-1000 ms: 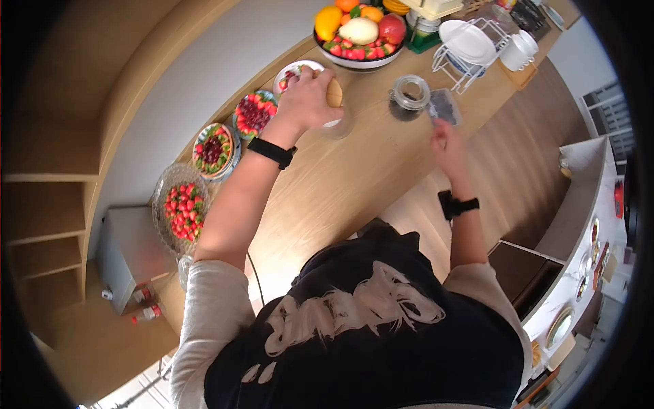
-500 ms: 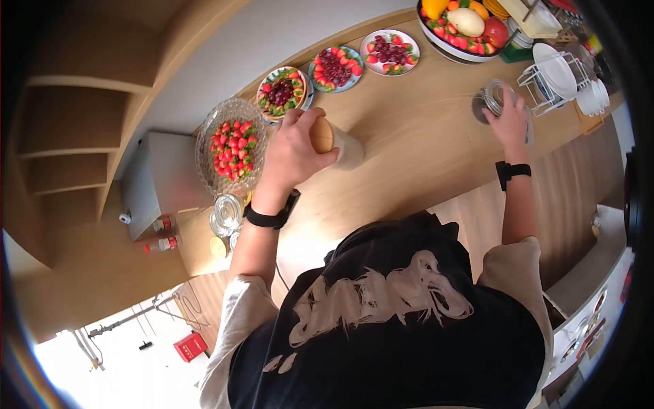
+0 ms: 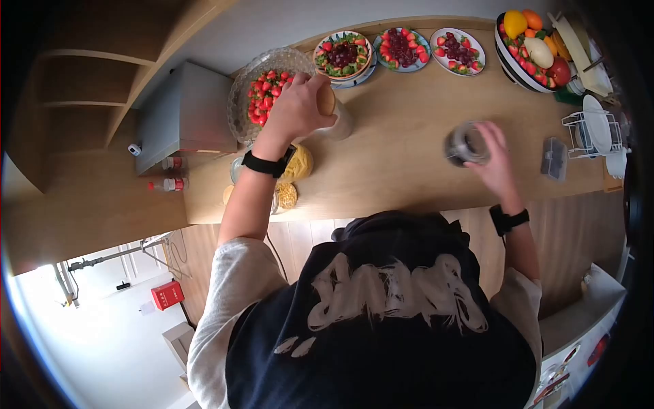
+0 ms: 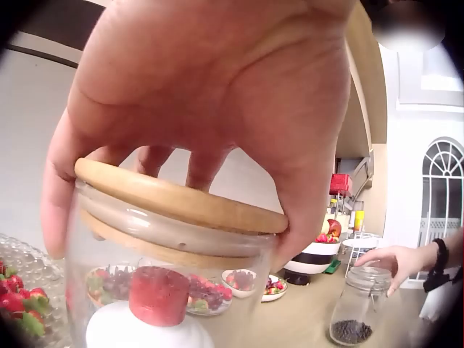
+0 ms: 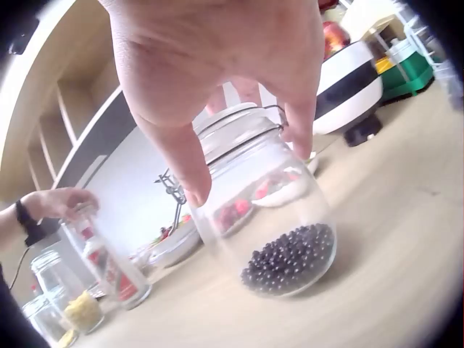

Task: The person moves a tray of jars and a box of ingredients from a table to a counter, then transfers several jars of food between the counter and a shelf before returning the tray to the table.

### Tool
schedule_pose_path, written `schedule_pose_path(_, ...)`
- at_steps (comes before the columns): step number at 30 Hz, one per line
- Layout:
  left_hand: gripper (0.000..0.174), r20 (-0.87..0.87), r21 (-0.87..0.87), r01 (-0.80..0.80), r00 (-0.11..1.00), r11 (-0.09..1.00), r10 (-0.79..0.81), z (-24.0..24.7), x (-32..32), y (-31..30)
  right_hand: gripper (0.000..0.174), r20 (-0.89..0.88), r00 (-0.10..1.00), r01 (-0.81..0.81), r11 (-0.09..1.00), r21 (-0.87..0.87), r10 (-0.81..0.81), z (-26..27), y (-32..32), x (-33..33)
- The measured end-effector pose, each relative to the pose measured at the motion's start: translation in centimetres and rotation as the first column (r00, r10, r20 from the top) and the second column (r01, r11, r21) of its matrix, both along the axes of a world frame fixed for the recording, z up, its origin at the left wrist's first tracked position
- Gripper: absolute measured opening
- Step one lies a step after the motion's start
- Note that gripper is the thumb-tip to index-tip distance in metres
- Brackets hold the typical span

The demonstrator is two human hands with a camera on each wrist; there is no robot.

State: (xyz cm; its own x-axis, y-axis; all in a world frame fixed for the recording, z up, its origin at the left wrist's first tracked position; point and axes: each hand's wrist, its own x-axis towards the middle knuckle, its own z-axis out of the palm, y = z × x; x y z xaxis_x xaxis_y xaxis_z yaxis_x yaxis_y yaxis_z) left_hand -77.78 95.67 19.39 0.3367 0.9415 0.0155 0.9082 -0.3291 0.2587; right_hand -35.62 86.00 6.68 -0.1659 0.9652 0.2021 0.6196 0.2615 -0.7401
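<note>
My left hand grips the wooden lid of a tall clear jar from above; a white bottle with a red cap shows inside the glass. My right hand holds a clip-top glass jar by its top, fingers round the rim. Small dark beads lie at the bottom of that jar, which looks tilted in the right wrist view. The glass bowl of strawberries stands just beyond my left hand.
Three fruit plates line the back edge, with a large striped fruit bowl at back right. A lidded plastic box and a dish rack stand right. Jars of yellow food sit near my left forearm.
My left hand has carried the lidded jar left along the counter, beside the strawberry bowl. My right hand has left the plastic box, taken hold of the clip-top jar and moved it left.
</note>
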Motion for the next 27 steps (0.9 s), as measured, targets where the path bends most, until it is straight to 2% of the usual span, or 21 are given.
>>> schedule_pose_path(3,0.067,-0.004,-0.013,-0.019,1.0,1.0,0.019,-0.1,-0.8,0.2,0.085,-0.023,0.961,-0.275,0.961,-0.02,0.275,1.7,0.6,-6.7)
schedule_pose_path(5,0.068,-0.004,-0.025,-0.019,1.0,0.999,0.019,-0.3,-1.5,0.6,0.081,-0.075,0.898,-0.438,0.897,-0.057,0.433,2.1,1.3,-10.8)
schedule_pose_path(6,0.068,-0.015,-0.035,-0.003,1.0,0.999,0.003,-0.3,-1.7,0.6,0.08,-0.063,0.859,-0.51,0.86,-0.02,0.508,1.7,1.7,-12.8)
schedule_pose_path(9,0.074,-0.033,-0.079,0.029,0.999,0.996,-0.032,-0.4,-2.8,1.4,0.076,-0.062,0.688,-0.721,0.691,0.059,0.723,1.3,2.7,-18.2)
schedule_pose_path(10,0.077,-0.072,-0.12,0.061,0.995,0.991,-0.07,-0.3,-2.9,1.5,0.076,-0.057,0.68,-0.729,0.682,0.055,0.731,0.9,2.6,-19.8)
schedule_pose_path(11,0.081,-0.111,-0.161,0.094,0.987,0.982,-0.113,-0.2,-3.0,1.6,0.075,-0.025,0.619,-0.779,0.618,0.104,0.785,0.3,2.6,-21.4)
schedule_pose_path(12,0.082,-0.142,-0.235,0.062,0.985,0.97,-0.097,0.5,-2.6,1.6,0.073,0.015,0.557,-0.822,0.549,0.151,0.83,-0.3,2.8,-22.8)
schedule_pose_path(13,0.082,-0.138,-0.228,0.064,0.986,0.971,-0.097,0.7,-2.7,1.6,0.073,0.022,0.559,-0.822,0.55,0.152,0.829,-0.6,2.7,-24.1)
schedule_pose_path(15,0.078,-0.216,-0.295,0.098,0.962,0.95,-0.166,0.9,-2.4,2.0,0.071,0.072,0.438,-0.889,0.42,0.184,0.896,-1.1,2.6,-25.9)
schedule_pose_path(19,0.076,-0.176,-0.326,0.141,0.962,0.935,-0.207,1.6,-2.7,1.7,0.072,0.069,0.334,-0.921,0.311,0.233,0.94,-2.0,2.4,-28.5)
schedule_pose_path(21,0.075,-0.15,-0.344,0.147,0.966,0.927,-0.209,1.4,-2.7,1.5,0.073,0.143,0.353,-0.912,0.307,0.273,0.925,-2.0,2.1,-29.1)
schedule_pose_path(23,0.074,-0.218,-0.334,0.106,0.958,0.937,-0.186,1.6,-2.0,1.1,0.074,0.222,0.363,-0.923,0.315,0.222,0.905,-1.1,1.9,-29.6)
schedule_pose_path(25,0.071,-0.168,-0.277,0.183,0.957,0.943,-0.235,0.9,-2.9,1.2,0.073,0.346,0.383,-0.923,0.339,0.184,0.856,-0.6,1.7,-30.3)
schedule_pose_path(26,0.078,-0.174,-0.323,0.183,0.953,0.929,-0.249,1.5,-2.7,1.4,0.072,0.394,0.404,-0.915,0.362,0.179,0.825,-0.6,1.4,-30.6)
schedule_pose_path(27,0.077,-0.146,-0.364,0.214,0.948,0.907,-0.282,1.9,-2.6,1.7,0.073,0.397,0.401,-0.916,0.373,0.15,0.825,-0.6,1.2,-30.8)
